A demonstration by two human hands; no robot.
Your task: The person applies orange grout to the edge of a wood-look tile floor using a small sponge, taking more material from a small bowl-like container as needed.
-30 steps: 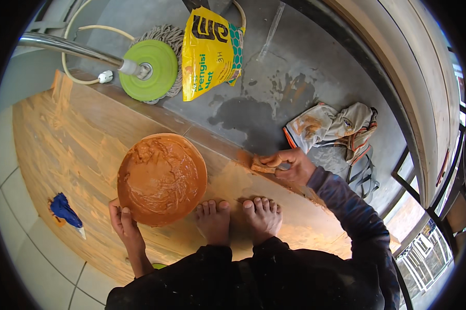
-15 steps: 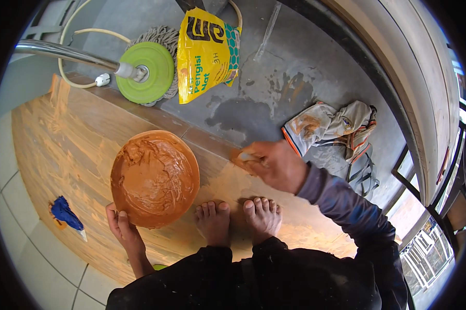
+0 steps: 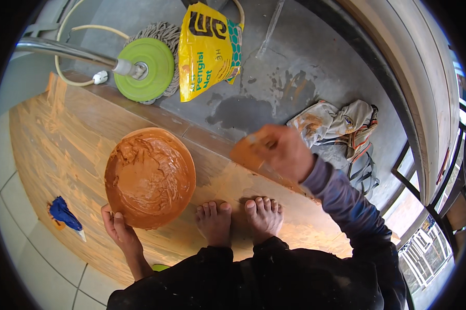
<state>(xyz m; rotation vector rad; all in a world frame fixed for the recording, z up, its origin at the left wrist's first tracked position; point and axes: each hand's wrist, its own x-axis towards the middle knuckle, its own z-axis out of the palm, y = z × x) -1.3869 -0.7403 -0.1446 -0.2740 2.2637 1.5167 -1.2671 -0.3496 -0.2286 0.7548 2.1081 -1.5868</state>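
My left hand grips the near-left rim of a round bowl, thumb on the edge, fingers partly hidden beneath. Inside, orange-brown paste coats the walls and is thicker at the far side. The bowl is tilted toward me, over a wood-look floor streaked with the same paste. My right hand, slightly blurred, is closed on a flat scraper covered in orange paste. It is by the seam where the wood-look strip meets the grey floor; whether the scraper touches there I cannot tell.
Ahead stand a yellow bag and a mop with a green disc head. A stained cloth lies on the wet-patched grey floor. At left is a crumpled blue thing with a white tip. My bare feet are between my hands.
My right hand has shifted a little right and turned, showing more of the scraper's flat face. The bowl and my left hand have moved slightly left.
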